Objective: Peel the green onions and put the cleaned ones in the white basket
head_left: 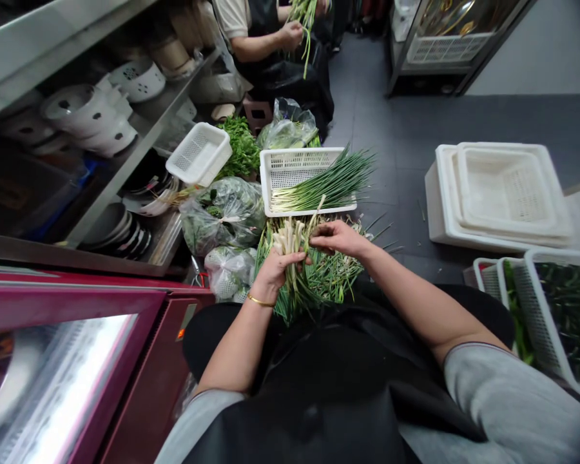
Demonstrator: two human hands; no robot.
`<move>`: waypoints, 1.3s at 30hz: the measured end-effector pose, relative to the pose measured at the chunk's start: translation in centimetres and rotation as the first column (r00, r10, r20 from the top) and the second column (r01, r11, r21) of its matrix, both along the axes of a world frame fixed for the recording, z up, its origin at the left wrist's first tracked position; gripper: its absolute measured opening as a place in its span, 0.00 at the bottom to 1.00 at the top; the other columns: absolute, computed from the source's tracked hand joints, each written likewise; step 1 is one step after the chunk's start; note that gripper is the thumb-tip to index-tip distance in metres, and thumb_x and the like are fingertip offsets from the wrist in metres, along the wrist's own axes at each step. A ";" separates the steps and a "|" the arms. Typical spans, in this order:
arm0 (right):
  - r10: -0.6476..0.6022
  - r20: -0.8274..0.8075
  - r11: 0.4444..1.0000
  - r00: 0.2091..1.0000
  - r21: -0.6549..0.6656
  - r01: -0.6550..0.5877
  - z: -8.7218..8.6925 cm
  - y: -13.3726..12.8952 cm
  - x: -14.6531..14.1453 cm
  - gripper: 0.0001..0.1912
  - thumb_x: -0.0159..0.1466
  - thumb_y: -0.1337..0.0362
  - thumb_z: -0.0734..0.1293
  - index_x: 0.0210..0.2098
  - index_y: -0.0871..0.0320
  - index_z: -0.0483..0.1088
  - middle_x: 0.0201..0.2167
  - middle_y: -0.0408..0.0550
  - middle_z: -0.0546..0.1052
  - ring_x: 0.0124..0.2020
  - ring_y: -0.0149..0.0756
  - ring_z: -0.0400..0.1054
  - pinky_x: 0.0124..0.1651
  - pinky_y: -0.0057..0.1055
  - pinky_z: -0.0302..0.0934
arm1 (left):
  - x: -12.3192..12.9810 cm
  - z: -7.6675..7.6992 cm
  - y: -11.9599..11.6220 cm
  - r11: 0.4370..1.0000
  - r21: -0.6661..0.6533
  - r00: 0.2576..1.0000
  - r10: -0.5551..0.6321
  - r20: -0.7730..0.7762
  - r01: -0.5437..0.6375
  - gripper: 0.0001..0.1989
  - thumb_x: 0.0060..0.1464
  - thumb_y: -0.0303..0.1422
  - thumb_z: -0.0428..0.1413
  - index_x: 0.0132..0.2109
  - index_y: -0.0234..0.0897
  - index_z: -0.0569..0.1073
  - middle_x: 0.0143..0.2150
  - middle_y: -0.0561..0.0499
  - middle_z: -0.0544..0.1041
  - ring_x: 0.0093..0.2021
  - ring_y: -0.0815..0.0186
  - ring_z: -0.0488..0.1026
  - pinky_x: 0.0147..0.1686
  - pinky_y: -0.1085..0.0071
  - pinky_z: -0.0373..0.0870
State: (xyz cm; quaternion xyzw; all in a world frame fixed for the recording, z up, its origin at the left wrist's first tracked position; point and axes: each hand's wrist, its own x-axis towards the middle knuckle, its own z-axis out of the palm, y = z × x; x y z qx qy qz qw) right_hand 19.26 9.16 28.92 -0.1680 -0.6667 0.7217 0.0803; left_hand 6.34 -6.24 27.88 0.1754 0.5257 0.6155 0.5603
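My left hand [276,267] is closed around a bunch of scallions [290,237], their white root ends pointing up and away from me and the green leaves hanging toward my lap. Just right of the bunch, my right hand [337,237] pinches at a single scallion stalk [319,209]; its fingertips are dark with soil. Below and beyond both hands lies a loose heap of scallions [341,274]. A white plastic basket [265,174] stands past the heap, with a neat bundle of scallions [328,182] lying in it, leaves over the right rim.
Bagged vegetables [222,216] and leafy greens [239,145] lie left, near a small white basket [200,154]. Shelves with pots [89,116] line the left. Stacked white bins [502,193] and baskets of greens [568,309] stand right. A co-worker [270,48] holds greens ahead.
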 end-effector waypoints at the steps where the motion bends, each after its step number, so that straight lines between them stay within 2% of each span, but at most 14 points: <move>1: -0.063 -0.011 0.998 0.998 0.009 0.063 -0.1 0.4 0.3 0.16 0.54 0.55 0.73 0.29 0.62 0.69 0.16 0.38 0.68 0.15 0.23 0.59 0.17 0.22 0.55 | -0.2 -0.1 -0.2 1.000 -0.010 1.000 -0.017 0.008 0.017 0.18 0.33 0.33 0.69 0.33 0.32 0.73 0.24 0.51 0.75 0.24 0.67 0.73 0.19 0.75 0.62; 3: -0.269 -0.049 0.963 0.962 0.020 0.270 0.3 2.1 1.3 0.16 0.53 0.55 0.73 0.27 0.61 0.68 0.15 0.38 0.67 0.14 0.24 0.59 0.17 0.23 0.55 | -0.6 -0.3 -0.5 0.998 -0.030 0.998 -0.056 0.023 0.057 0.17 0.33 0.32 0.69 0.31 0.31 0.73 0.22 0.51 0.75 0.23 0.68 0.73 0.19 0.76 0.63; 6: -0.596 -0.118 0.799 0.794 0.013 0.602 1.5 6.2 3.5 0.16 0.51 0.56 0.74 0.27 0.60 0.67 0.18 0.40 0.70 0.15 0.24 0.61 0.17 0.23 0.55 | -1.3 -0.7 -1.0 0.994 -0.048 0.995 -0.095 0.034 0.096 0.16 0.33 0.32 0.68 0.31 0.31 0.73 0.22 0.51 0.75 0.22 0.69 0.72 0.19 0.77 0.63; 8: -0.691 -0.137 0.707 0.709 0.076 0.703 1.9 8.4 5.0 0.16 0.53 0.54 0.72 0.29 0.59 0.67 0.21 0.42 0.71 0.16 0.25 0.62 0.18 0.23 0.57 | -1.5 -0.8 -1.1 0.993 -0.059 0.995 -0.100 0.030 0.102 0.16 0.34 0.32 0.68 0.31 0.31 0.73 0.22 0.50 0.75 0.21 0.69 0.72 0.19 0.77 0.63; 10: -0.629 -0.002 0.742 0.778 0.298 0.601 1.4 9.3 6.0 0.16 0.56 0.52 0.70 0.32 0.59 0.68 0.22 0.44 0.73 0.19 0.28 0.65 0.21 0.25 0.59 | -1.4 -0.8 -1.0 0.994 -0.061 0.996 -0.084 0.022 0.086 0.16 0.34 0.32 0.68 0.32 0.31 0.72 0.23 0.50 0.76 0.22 0.68 0.73 0.19 0.77 0.64; 13: -0.450 0.342 0.812 0.825 0.543 0.217 -0.7 7.1 5.7 0.17 0.53 0.53 0.72 0.33 0.60 0.72 0.22 0.47 0.73 0.23 0.33 0.68 0.24 0.28 0.61 | -0.8 -0.6 -0.4 0.998 -0.045 0.999 -0.044 0.011 0.044 0.16 0.35 0.32 0.68 0.32 0.31 0.72 0.24 0.51 0.74 0.26 0.66 0.75 0.20 0.77 0.65; 16: -0.290 0.367 0.888 0.884 0.448 0.105 -2.4 2.3 3.8 0.19 0.52 0.52 0.73 0.36 0.61 0.75 0.25 0.48 0.75 0.23 0.31 0.66 0.26 0.28 0.60 | -0.2 -0.8 0.1 0.999 -0.033 1.000 -0.006 -0.020 0.005 0.17 0.34 0.31 0.68 0.32 0.32 0.72 0.26 0.52 0.74 0.29 0.64 0.76 0.20 0.76 0.66; 18: -0.174 0.236 0.955 0.956 0.275 0.106 -2.6 -0.6 2.3 0.22 0.54 0.49 0.70 0.38 0.61 0.75 0.27 0.47 0.75 0.23 0.28 0.64 0.25 0.27 0.58 | 0.1 -1.1 0.3 0.999 -0.027 0.999 0.016 -0.050 -0.017 0.18 0.33 0.31 0.69 0.33 0.33 0.73 0.27 0.52 0.75 0.27 0.66 0.74 0.20 0.75 0.66; 20: -0.148 0.100 0.981 0.984 0.144 0.133 -2.2 -2.5 1.2 0.22 0.53 0.48 0.70 0.34 0.62 0.73 0.25 0.45 0.73 0.22 0.26 0.61 0.25 0.26 0.56 | 0.3 -1.3 0.4 0.999 -0.033 0.997 0.033 -0.076 -0.035 0.19 0.32 0.31 0.69 0.34 0.33 0.74 0.28 0.53 0.75 0.24 0.69 0.71 0.20 0.74 0.66; 23: -0.135 0.055 0.981 0.989 0.146 0.126 -1.6 -3.2 0.6 0.19 0.52 0.50 0.71 0.26 0.61 0.70 0.21 0.41 0.69 0.22 0.25 0.57 0.25 0.26 0.53 | 0.3 -1.5 0.2 0.998 -0.052 0.993 0.026 -0.116 -0.032 0.17 0.32 0.31 0.69 0.33 0.33 0.74 0.25 0.54 0.74 0.21 0.72 0.66 0.20 0.73 0.65; 27: -0.022 0.142 0.962 0.990 0.271 -0.018 -0.8 -1.9 1.6 0.15 0.53 0.54 0.70 0.24 0.61 0.68 0.20 0.40 0.66 0.23 0.26 0.56 0.27 0.27 0.51 | -0.5 -1.3 -0.1 0.999 -0.042 0.986 -0.006 -0.164 -0.001 0.14 0.32 0.30 0.68 0.29 0.32 0.73 0.23 0.53 0.73 0.19 0.73 0.66 0.18 0.75 0.63; 32: 0.154 0.242 0.904 0.958 0.357 -0.235 0.6 0.8 4.5 0.13 0.54 0.56 0.69 0.23 0.61 0.68 0.20 0.39 0.65 0.23 0.26 0.56 0.29 0.28 0.51 | -2.8 -0.7 -0.9 0.998 -0.024 0.992 0.052 -0.116 -0.055 0.13 0.33 0.29 0.65 0.30 0.33 0.73 0.24 0.53 0.74 0.22 0.71 0.68 0.17 0.77 0.63; 35: 0.149 0.249 0.904 0.957 0.358 -0.233 1.0 1.7 6.2 0.14 0.55 0.56 0.69 0.25 0.61 0.69 0.21 0.40 0.66 0.24 0.27 0.57 0.30 0.28 0.53 | -3.2 -0.5 -1.0 0.999 -0.034 0.994 0.023 -0.109 -0.026 0.13 0.34 0.30 0.66 0.31 0.32 0.73 0.25 0.52 0.75 0.21 0.72 0.68 0.18 0.77 0.63; 39: 0.121 0.238 0.902 0.964 0.379 -0.207 0.7 0.9 6.2 0.14 0.55 0.56 0.69 0.27 0.62 0.70 0.23 0.42 0.69 0.26 0.28 0.59 0.31 0.28 0.54 | -0.8 -0.3 0.2 0.998 -0.054 0.993 -0.025 -0.113 0.019 0.19 0.34 0.31 0.68 0.37 0.32 0.75 0.33 0.47 0.79 0.28 0.67 0.73 0.18 0.76 0.64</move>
